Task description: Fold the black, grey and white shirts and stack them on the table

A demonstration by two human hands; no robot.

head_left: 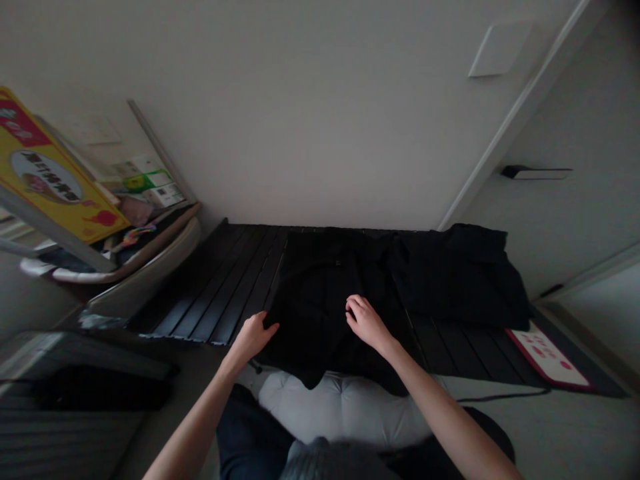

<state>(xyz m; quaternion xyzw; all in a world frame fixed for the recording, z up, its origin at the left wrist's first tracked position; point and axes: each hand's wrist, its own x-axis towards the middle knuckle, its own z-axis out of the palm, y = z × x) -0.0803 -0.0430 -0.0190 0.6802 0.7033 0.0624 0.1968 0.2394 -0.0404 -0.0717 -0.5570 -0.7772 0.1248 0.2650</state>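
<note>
One black cloth (pixel 313 307) lay across the middle of the slatted table (pixel 210 287); we judged it mostly spread out, with its overhanging near edge left uneven. Our left hand (pixel 254 335) had thumb and fingers parted at its left edge; our right hand (pixel 369 325) curled over it, whether pinching we couldn't tell. Right of that, a dark bundle (pixel 465 280) took up room beside a red-edged sign (pixel 553 357)

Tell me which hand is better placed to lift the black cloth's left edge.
Probably the left hand: it is at that edge of the black cloth, while the right hand is over the cloth's middle.
</note>
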